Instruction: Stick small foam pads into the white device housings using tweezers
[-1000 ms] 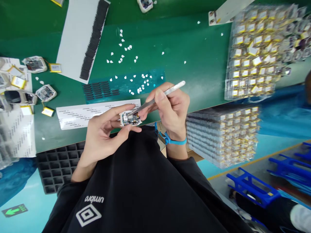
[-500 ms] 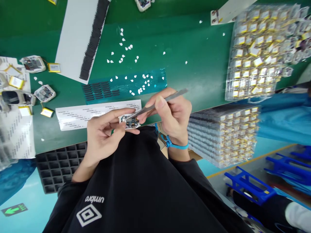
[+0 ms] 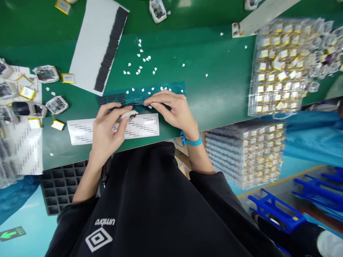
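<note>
My left hand (image 3: pixel 107 130) pinches a small white device housing (image 3: pixel 129 115) with electronics inside, tilted on its side above a printed white label sheet (image 3: pixel 144 127). My right hand (image 3: pixel 174 110) grips thin metal tweezers (image 3: pixel 140 103) between thumb and fingers. Their tips point left, close to rows of small black strips (image 3: pixel 111 98) on a teal film (image 3: pixel 175 86). Whether the tips touch a strip, I cannot make out. Small round white tabbed stickers (image 3: pixel 152 89) lie on that film and behind it.
A white sheet edged with black strips (image 3: pixel 92 43) lies at the back left. Opened housings with yellow battery packs (image 3: pixel 68 78) sit at left. Clear trays of batteries (image 3: pixel 278 67) stand at right, with more stacked trays (image 3: pixel 246 153) below. A metal bracket (image 3: pixel 264 18) juts in.
Both hands have moved away from my body over the table. The housing went up and left and now shows its side. The tweezers left the housing and swung level towards the black strips.
</note>
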Available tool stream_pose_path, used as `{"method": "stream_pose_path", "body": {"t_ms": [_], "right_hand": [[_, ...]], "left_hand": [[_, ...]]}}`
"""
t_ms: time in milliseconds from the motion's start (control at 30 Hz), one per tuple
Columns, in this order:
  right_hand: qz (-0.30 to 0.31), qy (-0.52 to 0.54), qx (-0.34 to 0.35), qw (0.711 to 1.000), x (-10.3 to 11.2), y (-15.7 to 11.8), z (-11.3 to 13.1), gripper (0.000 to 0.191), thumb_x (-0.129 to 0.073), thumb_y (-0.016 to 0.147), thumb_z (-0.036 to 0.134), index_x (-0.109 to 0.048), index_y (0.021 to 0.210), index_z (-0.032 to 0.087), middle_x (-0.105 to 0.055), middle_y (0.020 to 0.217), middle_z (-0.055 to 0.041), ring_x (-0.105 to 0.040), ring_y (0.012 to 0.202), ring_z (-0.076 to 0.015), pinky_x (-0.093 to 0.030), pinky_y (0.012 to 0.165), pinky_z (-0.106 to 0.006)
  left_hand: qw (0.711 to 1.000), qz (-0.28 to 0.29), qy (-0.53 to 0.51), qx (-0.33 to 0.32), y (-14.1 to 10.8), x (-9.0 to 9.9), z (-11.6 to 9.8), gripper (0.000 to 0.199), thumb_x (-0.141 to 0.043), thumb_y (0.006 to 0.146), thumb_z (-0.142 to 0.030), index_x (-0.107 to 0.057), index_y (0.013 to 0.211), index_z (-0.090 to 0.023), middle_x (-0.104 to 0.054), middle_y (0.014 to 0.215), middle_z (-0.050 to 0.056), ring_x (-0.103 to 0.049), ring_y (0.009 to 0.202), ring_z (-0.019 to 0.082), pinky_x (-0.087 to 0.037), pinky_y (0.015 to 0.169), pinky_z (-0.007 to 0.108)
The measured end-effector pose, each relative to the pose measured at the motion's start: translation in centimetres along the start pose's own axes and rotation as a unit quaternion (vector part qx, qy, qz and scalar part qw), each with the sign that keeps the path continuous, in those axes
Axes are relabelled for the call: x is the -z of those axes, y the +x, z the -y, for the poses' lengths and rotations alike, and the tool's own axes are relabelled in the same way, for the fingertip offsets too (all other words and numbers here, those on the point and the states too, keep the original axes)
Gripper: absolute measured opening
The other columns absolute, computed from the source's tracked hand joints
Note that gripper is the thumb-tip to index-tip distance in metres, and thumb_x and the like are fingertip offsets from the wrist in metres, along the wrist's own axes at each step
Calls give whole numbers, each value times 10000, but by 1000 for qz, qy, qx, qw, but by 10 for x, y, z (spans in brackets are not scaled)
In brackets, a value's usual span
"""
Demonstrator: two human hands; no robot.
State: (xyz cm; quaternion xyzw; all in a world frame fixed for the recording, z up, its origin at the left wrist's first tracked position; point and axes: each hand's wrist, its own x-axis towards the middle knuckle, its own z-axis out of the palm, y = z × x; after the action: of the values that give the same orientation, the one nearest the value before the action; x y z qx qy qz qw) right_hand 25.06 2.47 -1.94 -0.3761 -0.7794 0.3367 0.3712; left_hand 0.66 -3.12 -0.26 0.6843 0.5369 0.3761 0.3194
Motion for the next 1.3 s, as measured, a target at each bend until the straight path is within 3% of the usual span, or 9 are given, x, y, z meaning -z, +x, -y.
{"method": "stream_pose_path", "body": {"t_ms": [333, 500, 600, 667, 733, 800, 933, 1067, 1300], "right_hand": [[-8, -55, 95, 994, -10, -3, -18, 236, -588, 1076, 252, -789, 1194, 293, -833, 1172, 18, -784, 1023, -159, -652, 851, -345], [-128, -24, 161, 978, -7, 4, -5, 374, -633, 1039, 173, -733, 1329, 387, -826, 1204, 41, -788, 998, -174, -650, 819, -374], [-158, -19, 171, 972, -3, 4, 15, 445, -650, 1028, 166, -702, 1375, 440, -819, 1221, 59, -795, 990, -187, -659, 804, -386], [-188, -17, 163, 968, -4, 0, 25, 442, -659, 1021, 169, -714, 1363, 443, -822, 1209, 54, -797, 982, -197, -663, 797, -391], [-231, -21, 159, 960, -5, -4, 31, 408, -651, 1028, 184, -733, 1336, 440, -829, 1184, 54, -795, 939, -202, -661, 751, -390], [-256, -41, 162, 952, -6, -7, 35, 398, -647, 1031, 188, -737, 1329, 436, -829, 1179, 53, -790, 904, -202, -657, 711, -387], [-214, -89, 205, 951, -2, -13, 47, 495, -675, 1002, 125, -688, 1419, 392, -821, 1206, 19, -785, 906, -194, -661, 697, -352], [-113, -131, 214, 961, 5, -19, 67, 481, -673, 1012, 143, -668, 1450, 342, -813, 1227, 14, -768, 934, -196, -684, 732, -340], [-81, -175, 230, 954, 0, -21, 69, 362, -783, 934, 141, -778, 1233, 346, -807, 1242, 35, -772, 977, -193, -712, 815, -338]], "left_hand": [[998, 11, 49, -33, 1, -16, 24, 231, -612, 1022, -265, -812, 1130, -224, -811, 1179, 93, -659, 1180, 325, -481, 952, 456], [998, 20, 39, -37, 2, -12, 17, 197, -637, 992, -294, -818, 1063, -262, -818, 1145, 78, -662, 1224, 353, -431, 1101, 561], [994, 2, -76, -75, -1, -3, -2, 129, -689, 973, -353, -807, 951, -304, -818, 1000, 39, -655, 1306, 339, -247, 1295, 618], [970, -57, -235, -25, -1, 1, -13, 139, -708, 978, -406, -792, 956, -297, -807, 967, 32, -725, 1179, 293, -369, 1259, 568], [923, -127, -357, 66, 4, 3, -17, 155, -734, 972, -415, -783, 969, -268, -798, 954, 34, -767, 972, 233, -554, 1068, 461], [885, -158, -414, 144, 11, 3, -14, 139, -784, 928, -371, -783, 928, -232, -796, 905, 36, -761, 853, 193, -605, 878, 356], [854, -137, -449, 222, 19, 1, -6, 131, -843, 822, -315, -797, 849, -196, -808, 902, 65, -732, 787, 176, -565, 684, 271], [867, -166, -417, 216, 17, 0, -9, 133, -897, 753, -259, -780, 786, -206, -747, 819, 15, -563, 577, 90, -492, 551, 239], [854, -131, -446, 233, 15, 3, -19, 157, -872, 768, -241, -744, 852, -206, -743, 805, -12, -699, 614, 137, -651, 693, 308]]}}
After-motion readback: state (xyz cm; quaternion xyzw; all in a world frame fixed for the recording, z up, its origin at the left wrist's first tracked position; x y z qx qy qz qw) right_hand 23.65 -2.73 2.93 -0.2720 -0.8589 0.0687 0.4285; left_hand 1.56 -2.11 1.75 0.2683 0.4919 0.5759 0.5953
